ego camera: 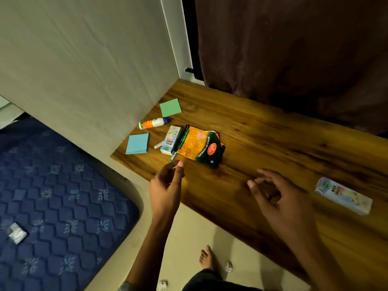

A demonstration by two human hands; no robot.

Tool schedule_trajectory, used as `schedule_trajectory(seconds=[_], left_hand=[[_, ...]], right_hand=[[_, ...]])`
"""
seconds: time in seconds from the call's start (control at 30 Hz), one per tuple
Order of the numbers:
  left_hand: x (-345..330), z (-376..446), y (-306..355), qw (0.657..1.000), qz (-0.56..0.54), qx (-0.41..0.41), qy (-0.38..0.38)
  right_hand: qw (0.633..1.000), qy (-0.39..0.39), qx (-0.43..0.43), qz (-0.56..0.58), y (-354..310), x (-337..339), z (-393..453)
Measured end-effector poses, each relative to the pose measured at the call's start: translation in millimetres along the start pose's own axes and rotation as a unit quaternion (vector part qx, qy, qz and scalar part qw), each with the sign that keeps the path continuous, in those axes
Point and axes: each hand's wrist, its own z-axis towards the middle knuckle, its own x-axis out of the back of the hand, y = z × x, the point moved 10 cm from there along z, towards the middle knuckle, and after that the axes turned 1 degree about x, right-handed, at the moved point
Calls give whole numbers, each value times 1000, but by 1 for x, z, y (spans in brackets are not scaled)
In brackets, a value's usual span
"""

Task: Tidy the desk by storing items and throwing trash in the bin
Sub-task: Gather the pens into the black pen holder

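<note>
On the wooden desk (262, 131) lies an orange and green snack packet (199, 147). A small milkshake carton (170, 140) and a dark pen (178, 143) lie against its left side. A glue bottle (153, 123), a green sticky-note pad (170, 107), a blue sticky-note pad (138, 143) and a small white stick (158, 145) lie around them. A second milkshake carton (343, 195) lies at the right. My left hand (168, 183) hovers empty just in front of the pen's tip, fingers apart. My right hand (275, 196) hovers over the desk, fingers loosely curled, holding nothing.
A pale wall panel (84, 70) bounds the desk's left end and a dark curtain (294, 43) hangs behind it. A blue patterned mattress (52, 196) lies at the lower left with a small wrapper (17, 233) on it. Crumpled paper bits (228, 266) lie on the floor by my foot.
</note>
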Motion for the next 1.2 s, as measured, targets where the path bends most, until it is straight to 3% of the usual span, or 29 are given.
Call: schedule_trajectory(seconds=[0.2,0.37,0.5,0.67,0.87,1.2], left_hand=[[-5,33,0,998,8,-39,-56],[-55,23,11,988,2,-45,-151],[-112,-14,36,966,34,-96,-239],[-184,-64,55,926,67,-143,-342],[-242,-105,73,909,93,-180,-363],[-321,-199,82,902,132,-159,-380]], right_hand=[[999,45,-22,-11,-16,-8,8],[984,139,-104,-30,24,28,-6],[966,190,-169,-39,62,65,-28],[953,240,-182,-31,94,107,-66],[923,308,-227,-48,149,166,-120],[877,349,-329,-4,273,270,-196]])
